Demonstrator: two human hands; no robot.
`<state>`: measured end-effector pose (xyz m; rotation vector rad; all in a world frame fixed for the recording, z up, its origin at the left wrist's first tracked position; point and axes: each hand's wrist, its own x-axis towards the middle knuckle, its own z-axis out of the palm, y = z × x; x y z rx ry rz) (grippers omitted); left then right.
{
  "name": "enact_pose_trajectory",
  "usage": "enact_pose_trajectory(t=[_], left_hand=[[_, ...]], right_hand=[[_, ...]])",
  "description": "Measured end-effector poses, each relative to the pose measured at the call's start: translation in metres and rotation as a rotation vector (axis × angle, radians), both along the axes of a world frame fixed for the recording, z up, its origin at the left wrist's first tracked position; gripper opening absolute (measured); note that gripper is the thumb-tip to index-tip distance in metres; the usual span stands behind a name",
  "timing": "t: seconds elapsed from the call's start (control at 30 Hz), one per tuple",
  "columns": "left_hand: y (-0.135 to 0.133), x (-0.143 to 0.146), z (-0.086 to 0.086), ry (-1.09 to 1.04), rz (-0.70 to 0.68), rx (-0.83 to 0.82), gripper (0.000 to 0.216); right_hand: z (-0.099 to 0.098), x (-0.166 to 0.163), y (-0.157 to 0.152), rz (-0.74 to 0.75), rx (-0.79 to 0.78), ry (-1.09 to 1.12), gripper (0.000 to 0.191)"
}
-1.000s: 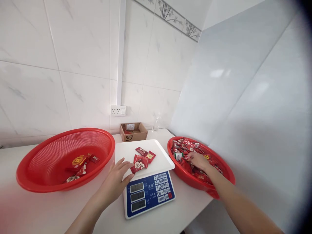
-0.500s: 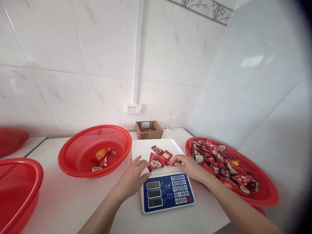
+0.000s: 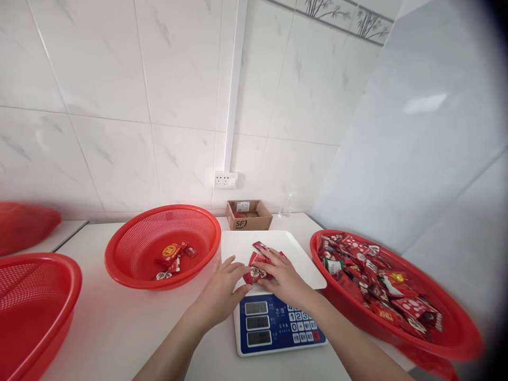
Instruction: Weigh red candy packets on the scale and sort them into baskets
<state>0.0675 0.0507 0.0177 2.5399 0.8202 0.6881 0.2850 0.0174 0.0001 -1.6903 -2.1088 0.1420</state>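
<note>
A digital scale has a white platform (image 3: 242, 244) and a blue keypad panel (image 3: 278, 324). A few red snack packets (image 3: 256, 273) lie on the platform. My left hand (image 3: 222, 291) rests at the platform's front left edge, fingers spread, fingertips touching the packets. My right hand (image 3: 284, 277) lies flat over the packets with its fingers stretched out, covering some of them. To the right, a red basket (image 3: 456, 338) holds many red packets (image 3: 377, 280). To the left, a red mesh basket (image 3: 119, 267) holds a few packets (image 3: 171, 255).
A small cardboard box (image 3: 249, 215) and a clear bottle (image 3: 284, 205) stand at the back by the tiled wall, under a wall socket (image 3: 225, 180). Another red basket (image 3: 39, 296) sits at the far left, with a further red object (image 3: 24, 225) behind it. A white panel closes the right side.
My right hand left the right basket with a packet, brought it to the scale and now lies on the pile. The view swung left, showing more baskets. My left hand stayed put.
</note>
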Motion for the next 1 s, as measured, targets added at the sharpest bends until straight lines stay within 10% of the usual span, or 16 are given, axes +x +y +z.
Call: enact_pose_trajectory(t=[0.5,0.77,1.0], left_hand=[[-0.002,-0.001,0.005,0.006,-0.008,-0.076,0.029],[-0.004,-0.001,0.005,0.024,-0.016,-0.09,0.03],[-0.001,-0.003,0.003,0.033,0.012,-0.09,0.03]], right_hand=[[0.006,-0.004,-0.004,-0.166,-0.027,0.048,0.019],[0.0,0.019,0.005,-0.243,-0.027,0.106,0.047],[-0.001,0.033,-0.042,-0.484,0.44,0.452,0.038]])
